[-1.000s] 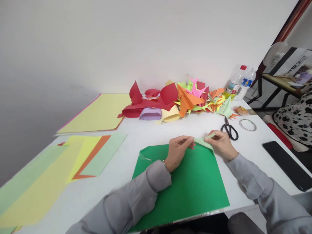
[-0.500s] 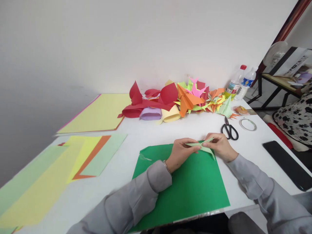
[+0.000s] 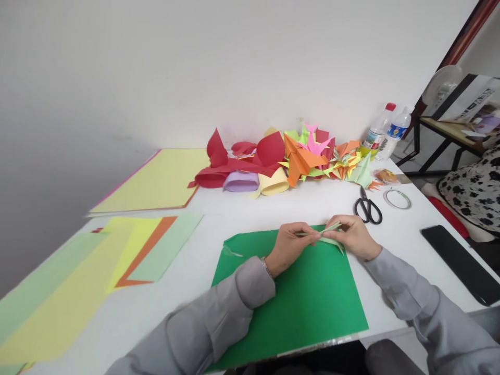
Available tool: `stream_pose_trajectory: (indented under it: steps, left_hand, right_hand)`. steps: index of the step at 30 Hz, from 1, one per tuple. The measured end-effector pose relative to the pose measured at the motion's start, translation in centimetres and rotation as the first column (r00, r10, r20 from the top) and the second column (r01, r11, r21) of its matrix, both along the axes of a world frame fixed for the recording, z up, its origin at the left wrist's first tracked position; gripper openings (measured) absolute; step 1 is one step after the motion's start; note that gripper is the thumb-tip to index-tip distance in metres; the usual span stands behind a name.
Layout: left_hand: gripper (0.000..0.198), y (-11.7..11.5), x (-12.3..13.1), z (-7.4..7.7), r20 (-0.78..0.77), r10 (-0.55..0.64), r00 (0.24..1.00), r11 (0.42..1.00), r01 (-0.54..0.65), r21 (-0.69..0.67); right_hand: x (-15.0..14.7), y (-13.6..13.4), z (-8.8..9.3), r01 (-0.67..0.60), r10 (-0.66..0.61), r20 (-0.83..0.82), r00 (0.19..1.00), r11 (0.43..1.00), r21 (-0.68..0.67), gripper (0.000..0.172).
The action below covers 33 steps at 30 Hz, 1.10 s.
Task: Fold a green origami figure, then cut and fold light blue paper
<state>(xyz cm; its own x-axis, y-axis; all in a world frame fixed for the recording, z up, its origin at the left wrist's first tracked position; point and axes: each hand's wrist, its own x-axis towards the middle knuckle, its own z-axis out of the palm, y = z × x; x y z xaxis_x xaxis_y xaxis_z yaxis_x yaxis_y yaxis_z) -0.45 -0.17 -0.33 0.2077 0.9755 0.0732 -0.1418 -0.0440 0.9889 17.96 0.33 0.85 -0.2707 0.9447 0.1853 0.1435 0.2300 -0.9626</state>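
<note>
A small piece of folded pale green paper (image 3: 333, 242) is held between both hands, over the far right part of a green board (image 3: 300, 307). My left hand (image 3: 291, 247) pinches its left side between thumb and fingers. On the right side my right hand (image 3: 354, 237) grips it, with narrow points of paper sticking out near the fingertips. The fingers cover the middle of the folds, so its full shape is hidden.
Black-handled scissors (image 3: 367, 208), a tape roll (image 3: 397, 199) and a black phone (image 3: 461, 263) lie to the right. Folded paper shapes (image 3: 300, 159) pile against the wall beside two bottles (image 3: 375, 135). Coloured sheets (image 3: 164, 250) spread on the left.
The pale green paper has tilted and its left part now shows as a thin edge. Both hands stay nearly in place, the fingers shifting slightly.
</note>
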Motion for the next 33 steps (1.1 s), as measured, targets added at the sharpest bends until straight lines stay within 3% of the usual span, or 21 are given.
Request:
stream_pose_trajectory:
  steps: [7,14,18,24,28,33]
  left_hand:
    - [0.021,-0.2,0.0,0.4,-0.036,-0.027,0.999,0.997,0.025,-0.073]
    - [0.025,-0.3,0.1,0.6,0.045,-0.018,0.999,0.989,0.024,-0.149]
    - [0.047,-0.3,0.2,0.5,0.098,0.006,0.995,0.981,0.013,-0.195]
    - [0.023,-0.8,0.8,0.3,0.055,-0.066,0.996,0.985,0.074,-0.155]
    - [0.025,-0.7,0.9,0.3,0.13,-0.051,0.99,0.987,0.07,-0.146]
    - [0.026,-0.9,0.9,0.2,0.158,-0.062,0.985,0.987,0.084,-0.139]
  right_hand:
    - [-0.3,-0.3,-0.2,-0.007,0.004,-0.051,0.999,0.998,-0.06,0.031]
    - [-0.6,-0.2,-0.4,-0.029,0.002,-0.147,0.989,0.983,-0.182,0.034]
    - [-0.8,-0.4,-0.3,0.036,-0.071,-0.199,0.977,0.985,-0.17,0.034]
    - [-1.1,-0.8,-0.2,0.065,-0.091,-0.176,0.98,0.987,-0.144,0.034]
    - [-1.2,-0.8,-0.1,0.098,-0.106,-0.109,0.988,0.992,-0.078,0.035]
    - [-1.2,-0.8,-0.2,0.084,-0.11,-0.175,0.978,0.985,-0.149,0.037]
